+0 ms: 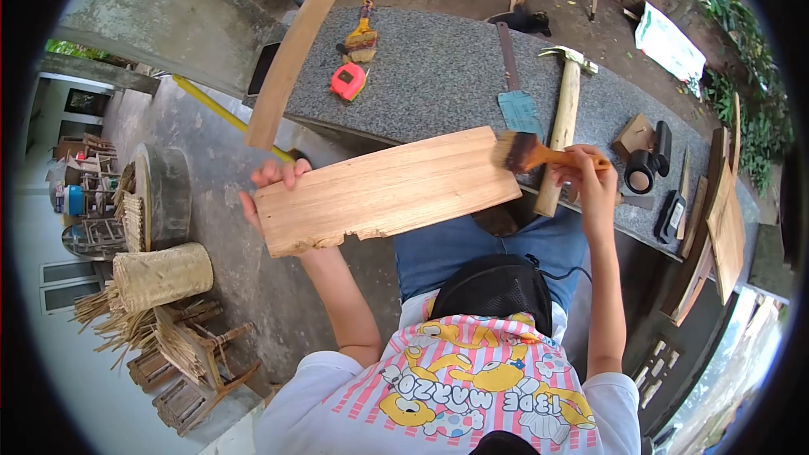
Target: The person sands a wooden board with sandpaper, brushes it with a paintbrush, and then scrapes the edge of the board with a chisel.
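Note:
A pale wooden board (388,190) with one rough, chipped lower edge is held up over the lap. My left hand (282,181) grips its left end, fingers wrapped round the edge. In my right hand (586,167) is a paintbrush (543,154) with an orange handle, pinched between the fingers. Its dark bristles touch or nearly touch the board's right end. Just behind the right hand lies a claw hammer (566,105), its handle reaching past the bench edge.
The granite bench (438,59) bears a pink tape measure (348,82), a second brush (361,36), a blue-bladed scraper (518,109), a wood strip (295,59) and black tools. Boards (716,211) lean at right. Woven basket (164,275) at left.

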A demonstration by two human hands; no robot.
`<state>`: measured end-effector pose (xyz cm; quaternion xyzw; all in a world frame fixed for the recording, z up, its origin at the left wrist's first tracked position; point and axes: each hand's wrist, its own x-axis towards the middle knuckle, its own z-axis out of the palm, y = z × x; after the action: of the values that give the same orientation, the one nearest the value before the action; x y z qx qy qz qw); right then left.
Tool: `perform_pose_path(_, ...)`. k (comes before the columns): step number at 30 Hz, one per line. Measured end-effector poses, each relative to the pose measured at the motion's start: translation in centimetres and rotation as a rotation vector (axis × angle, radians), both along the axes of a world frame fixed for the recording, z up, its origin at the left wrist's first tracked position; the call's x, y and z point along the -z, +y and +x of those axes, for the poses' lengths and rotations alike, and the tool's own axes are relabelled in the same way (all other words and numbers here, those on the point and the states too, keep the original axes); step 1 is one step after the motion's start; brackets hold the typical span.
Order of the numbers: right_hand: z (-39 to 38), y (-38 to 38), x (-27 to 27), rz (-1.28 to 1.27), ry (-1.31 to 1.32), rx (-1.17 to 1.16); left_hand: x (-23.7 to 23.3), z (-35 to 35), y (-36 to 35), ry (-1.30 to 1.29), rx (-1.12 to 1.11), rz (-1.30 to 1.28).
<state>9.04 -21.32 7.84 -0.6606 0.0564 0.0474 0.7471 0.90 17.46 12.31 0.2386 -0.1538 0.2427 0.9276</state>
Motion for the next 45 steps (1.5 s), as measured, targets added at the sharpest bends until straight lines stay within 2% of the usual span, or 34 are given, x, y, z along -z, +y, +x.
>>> perform_pose_path(4,-1.1,-2.2,-2.1,-0.105,-0.128,0.066,-0.1,0.5,0.8,-0.061,0.051,0.063)
perform_pose_path(6,-2.5,-2.1,-4.2,-0.111,-0.181,0.043,-1.2,0.5,0.4,0.001,0.011,0.167)
perform_pose_path(9,-4.6,-1.4,-7.1,-0.321,-0.449,0.062,-2.5,1.3,-0.2,-0.029,-0.023,0.250)
perform_pose_path(10,-5.0,-1.2,-7.5,-0.269,-0.523,0.030,-3.2,1.8,-0.4,-0.035,-0.040,0.247)
perform_pose_path(12,-5.7,-0.7,-8.5,-0.295,-0.620,0.020,-5.1,3.3,-1.3,-0.102,-0.018,0.452)
perform_pose_path(13,-5.9,-0.6,-8.7,-0.295,-0.631,0.007,-5.9,4.0,-2.3,-0.108,-0.033,0.449)
perform_pose_path(15,-6.2,-0.6,-9.1,-0.253,-0.716,0.026,-7.4,5.6,-5.0,-0.115,-0.271,0.394)
perform_pose_path(16,-6.3,-0.8,-9.3,-0.253,-0.728,0.017,-8.4,6.4,-6.4,-0.123,-0.282,0.390)
perform_pose_path(18,-6.6,-1.3,-9.6,-0.250,-0.744,0.068,-10.1,8.3,-8.8,0.081,-0.532,0.433)
perform_pose_path(19,-6.8,-1.6,-9.7,-0.294,-0.749,0.109,-10.4,9.8,-9.7,0.071,-0.534,0.427)
perform_pose_path(21,-7.5,-1.8,-10.5,-0.301,-0.725,0.122,-11.1,12.8,-10.8,0.089,-1.099,0.694)
perform_pose_path(22,-7.7,-1.8,-10.9,-0.303,-0.690,0.136,-11.4,13.2,-11.0,0.077,-1.094,0.685)
perform_pose_path(24,-8.0,-1.9,-11.6,-0.284,-0.716,0.121,-12.0,14.1,-11.6,0.054,-1.209,0.864)
perform_pose_path(26,-8.7,-2.0,-12.4,-0.423,-0.642,0.045,-12.4,14.7,-12.3,-0.002,-1.157,0.862)
perform_pose_path(28,-9.0,-2.1,-13.0,-0.505,-0.666,0.016,-13.1,14.9,-13.2,-0.051,-1.212,0.995)
perform_pose_path(31,-8.6,-1.4,-14.5,-0.629,-0.868,-0.050,-14.5,15.1,-14.3,-0.070,-1.216,1.075)
perform_pose_path(36,-6.6,1.1,-15.8,-0.564,-0.993,0.106,-15.1,16.1,-13.9,-0.112,-1.155,1.202)
perform_pose_path(38,-5.3,2.4,-16.2,-0.581,-1.115,0.241,-14.7,16.3,-13.5,0.015,-0.759,1.106)
perform_pose_path(39,-4.9,2.6,-16.8,-0.691,-1.160,0.217,-14.9,16.3,-13.6,0.012,-0.764,1.107)
perform_pose_path(41,-3.4,3.8,-17.1,-0.650,-1.242,0.235,-15.2,16.3,-14.2,-0.154,-0.496,0.948)
perform_pose_path(42,-2.9,4.4,-17.1,-0.614,-1.319,0.251,-15.2,16.2,-14.2,-0.153,-0.501,0.950)
perform_pose_path(44,-2.3,5.4,-17.4,-0.611,-1.370,0.202,-15.0,16.4,-14.0,-0.140,-0.275,0.921)
perform_pose_path(45,-1.7,5.9,-17.2,-0.596,-1.390,0.184,-15.0,16.3,-13.5,-0.123,-0.252,0.949)
